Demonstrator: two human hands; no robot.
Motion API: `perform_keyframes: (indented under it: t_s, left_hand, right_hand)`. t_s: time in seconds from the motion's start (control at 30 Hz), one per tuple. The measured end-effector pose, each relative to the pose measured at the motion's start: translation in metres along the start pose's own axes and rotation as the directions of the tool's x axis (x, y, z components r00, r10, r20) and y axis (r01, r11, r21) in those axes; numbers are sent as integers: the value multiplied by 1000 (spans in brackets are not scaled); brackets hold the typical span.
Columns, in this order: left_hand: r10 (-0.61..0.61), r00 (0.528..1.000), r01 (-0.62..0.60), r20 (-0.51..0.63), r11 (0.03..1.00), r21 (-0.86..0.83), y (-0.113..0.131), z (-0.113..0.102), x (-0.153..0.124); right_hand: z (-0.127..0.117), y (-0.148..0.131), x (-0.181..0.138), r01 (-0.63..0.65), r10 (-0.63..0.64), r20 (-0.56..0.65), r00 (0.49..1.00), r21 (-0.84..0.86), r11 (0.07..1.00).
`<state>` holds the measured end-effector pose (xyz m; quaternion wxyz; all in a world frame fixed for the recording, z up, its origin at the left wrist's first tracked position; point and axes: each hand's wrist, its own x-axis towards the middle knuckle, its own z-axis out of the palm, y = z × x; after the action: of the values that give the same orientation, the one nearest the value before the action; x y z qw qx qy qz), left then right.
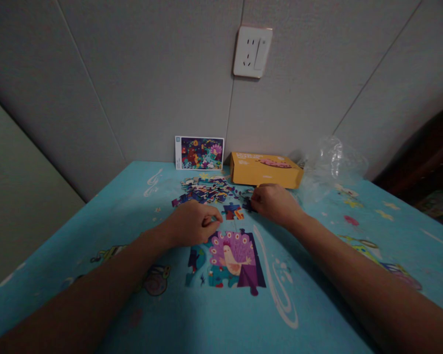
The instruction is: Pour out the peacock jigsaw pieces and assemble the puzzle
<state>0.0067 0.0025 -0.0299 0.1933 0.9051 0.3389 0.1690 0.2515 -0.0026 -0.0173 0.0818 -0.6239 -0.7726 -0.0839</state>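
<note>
A partly joined jigsaw section [232, 260] with a pink-purple peacock lies on the blue tablecloth in front of me. My left hand [195, 222] is closed, just above its upper left edge. Thumb and index finger curl towards each other, and nothing shows between them. Farther right, my right hand [275, 202] has its fingers closed at a dark puzzle piece [248, 203], in front of the yellow box. The fingertips partly hide that piece. Between the hands lies a small cluster of puzzle pieces [232, 212] in blue, red and orange. Behind my left hand is a heap of loose puzzle pieces [206, 189].
A picture card [200, 153] leans against the wall, showing the peacock scene. Beside it stands a yellow box [264, 169], with a crumpled clear plastic bag [328, 164] at its right. A white socket [253, 52] is on the wall above the patterned tablecloth [151, 314].
</note>
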Motion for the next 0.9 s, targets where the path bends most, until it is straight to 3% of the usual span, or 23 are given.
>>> perform_keyframes:
  t_s: [0.17,0.27,0.37,0.53,0.73,0.8,0.87,0.9]
  left_hand:
    - [-16,1000,16,-10,999,36,1,-1,0]
    - [8,1000,-9,6,999,34,2,-1,0]
    - [20,1000,-20,22,1000,17,3,-1,-1]
    - [26,998,-25,53,999,-25,6,-4,-3]
    - [77,994,-76,82,997,-21,8,-4,-3]
    - [53,998,-53,20,999,12,7,-3,-1]
    - [-48,989,58,-140,996,71,4,-4,1]
    - [-122,962,149,-245,985,92,1,-5,2]
  right_hand:
    - [1,-4,-1,91,-82,-85,993,112,989]
    - [-4,-14,-5,270,-250,-108,962,264,926]
    - [-7,-24,-9,406,-421,-40,906,364,839]
    - [-7,-31,-13,409,-483,83,872,421,810]
    - [-6,-30,-14,434,-508,51,860,453,779]
    - [-3,-29,-13,428,-458,-31,888,419,801]
    - [0,-27,-11,393,-376,-121,919,367,843]
    - [2,-26,-10,372,-342,-146,928,347,861]
